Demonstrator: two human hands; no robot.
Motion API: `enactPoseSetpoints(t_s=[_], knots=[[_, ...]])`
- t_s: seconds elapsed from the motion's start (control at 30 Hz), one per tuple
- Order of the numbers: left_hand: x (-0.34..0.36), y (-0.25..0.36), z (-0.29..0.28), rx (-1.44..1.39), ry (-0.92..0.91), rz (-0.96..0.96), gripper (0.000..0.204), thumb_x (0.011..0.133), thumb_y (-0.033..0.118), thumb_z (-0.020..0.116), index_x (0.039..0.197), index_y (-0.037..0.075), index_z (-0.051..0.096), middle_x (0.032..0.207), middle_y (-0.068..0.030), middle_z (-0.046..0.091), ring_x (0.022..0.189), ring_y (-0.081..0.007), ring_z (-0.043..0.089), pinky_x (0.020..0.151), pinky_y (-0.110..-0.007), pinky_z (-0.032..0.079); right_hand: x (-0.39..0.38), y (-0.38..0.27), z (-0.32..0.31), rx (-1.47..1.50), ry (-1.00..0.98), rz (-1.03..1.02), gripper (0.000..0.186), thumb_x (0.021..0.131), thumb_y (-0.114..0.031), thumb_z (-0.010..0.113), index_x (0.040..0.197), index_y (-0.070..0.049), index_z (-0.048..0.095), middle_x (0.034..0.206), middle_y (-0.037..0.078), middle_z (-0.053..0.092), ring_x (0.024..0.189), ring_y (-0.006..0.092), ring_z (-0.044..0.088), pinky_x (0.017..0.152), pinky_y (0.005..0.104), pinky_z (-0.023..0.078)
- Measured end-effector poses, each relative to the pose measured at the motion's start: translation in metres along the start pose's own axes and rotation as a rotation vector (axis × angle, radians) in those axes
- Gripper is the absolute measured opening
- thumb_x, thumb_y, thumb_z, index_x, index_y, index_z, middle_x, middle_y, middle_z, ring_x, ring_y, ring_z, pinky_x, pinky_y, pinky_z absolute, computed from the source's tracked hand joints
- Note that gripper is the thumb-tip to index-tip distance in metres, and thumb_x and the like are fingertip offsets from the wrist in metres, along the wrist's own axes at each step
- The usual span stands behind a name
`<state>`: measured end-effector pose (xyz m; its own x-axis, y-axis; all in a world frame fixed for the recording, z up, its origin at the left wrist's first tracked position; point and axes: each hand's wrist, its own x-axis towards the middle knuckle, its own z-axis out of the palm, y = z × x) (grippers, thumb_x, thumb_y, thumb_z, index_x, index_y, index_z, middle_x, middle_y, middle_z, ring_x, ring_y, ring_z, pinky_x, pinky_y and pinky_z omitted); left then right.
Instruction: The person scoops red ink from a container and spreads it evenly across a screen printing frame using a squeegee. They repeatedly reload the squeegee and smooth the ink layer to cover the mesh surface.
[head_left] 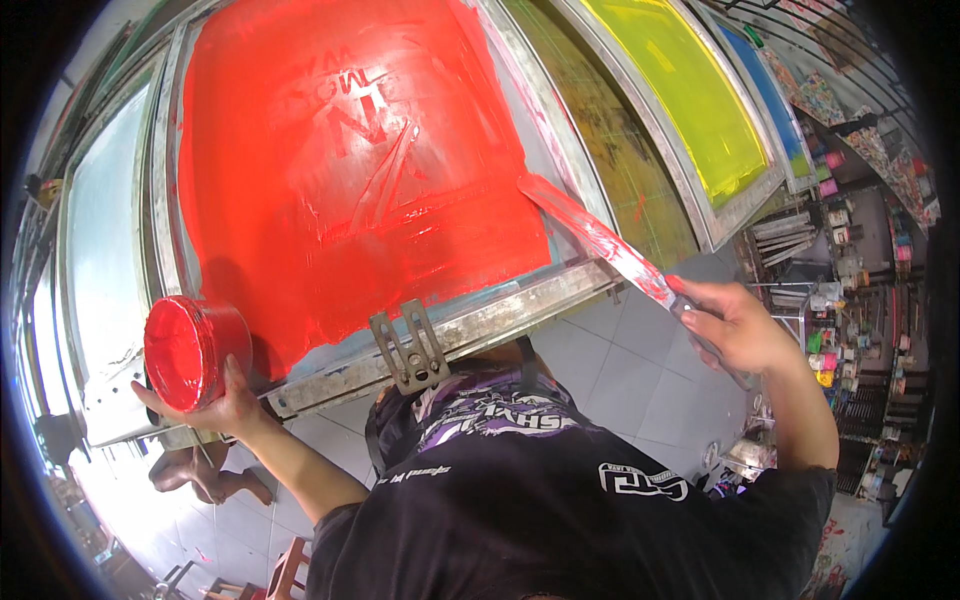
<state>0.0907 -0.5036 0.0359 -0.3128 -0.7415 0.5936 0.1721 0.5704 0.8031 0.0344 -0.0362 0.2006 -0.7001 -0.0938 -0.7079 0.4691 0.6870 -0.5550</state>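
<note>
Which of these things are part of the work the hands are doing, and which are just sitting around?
In use: left hand holding round red ink tub; right hand holding long ink-smeared metal spatula; red-inked metal-framed printing screen.

Lying about: yellow screen; blue screen; small paint pots on shelves.

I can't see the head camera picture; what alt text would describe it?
A person's right hand holds a paint-smeared spatula against a screen-printing frame coated in red ink, while the left hand grips a red ink tub. A yellow screen stands alongside.

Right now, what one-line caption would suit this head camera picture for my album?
Left hand holds a red ink tub while the right hand draws an ink-smeared spatula across a red-coated printing screen.
</note>
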Motion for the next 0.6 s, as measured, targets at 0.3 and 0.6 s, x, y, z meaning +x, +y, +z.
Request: enactPoseSetpoints(t_s=[0.3, 0.6], knots=[[0.003, -0.014, -0.007, 0.084, -0.043, 0.127, 0.106, 0.056, 0.004, 0.081, 0.143, 0.006, 0.021, 0.131, -0.0181, 0.041, 0.119, -0.0330, 0.046, 0.101, -0.048, 0.044, 0.029, -0.016, -0.006, 0.042, -0.031, -0.024, 0.046, 0.093, -0.008, 0.049, 0.138, -0.011, 0.041, 0.076, -0.001, 0.052, 0.059, 0.0085, 0.050, 0.051, 0.0256, 0.046], [0.003, -0.016, -0.010, 0.071, -0.066, 0.166, 0.104, 0.057, 0.002, 0.081, 0.143, 0.004, 0.021, 0.131, -0.0187, 0.042, 0.120, -0.0332, 0.045, 0.102, -0.047, 0.042, 0.052, -0.035, -0.008, 0.039, -0.038, -0.043, 0.046, 0.094, -0.011, 0.049, 0.139, -0.009, 0.040, 0.071, 0.001, 0.051, 0.055, 0.0093, 0.049, 0.048, 0.0264, 0.044]])
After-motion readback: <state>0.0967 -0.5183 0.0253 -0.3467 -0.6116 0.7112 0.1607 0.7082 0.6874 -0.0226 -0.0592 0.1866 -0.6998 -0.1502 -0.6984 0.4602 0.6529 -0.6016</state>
